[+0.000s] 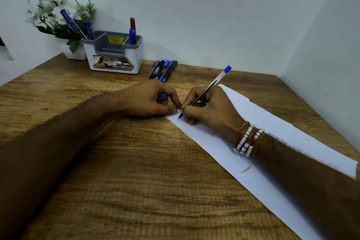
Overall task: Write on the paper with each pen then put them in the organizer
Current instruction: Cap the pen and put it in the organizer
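Observation:
My right hand grips a clear pen with a blue end, its blue tip touching the far end of the white paper beside some blue scribbles. My left hand rests at the paper's corner, its fingers curled round a small blue pen cap. A white and grey organizer stands at the back with blue pens and a red pen upright in it. Several marker pens lie side by side on the table to its right.
A white pot of artificial flowers stands behind the organizer's left side. The wooden table meets white walls at the back and on the right. The paper runs diagonally toward the near right edge.

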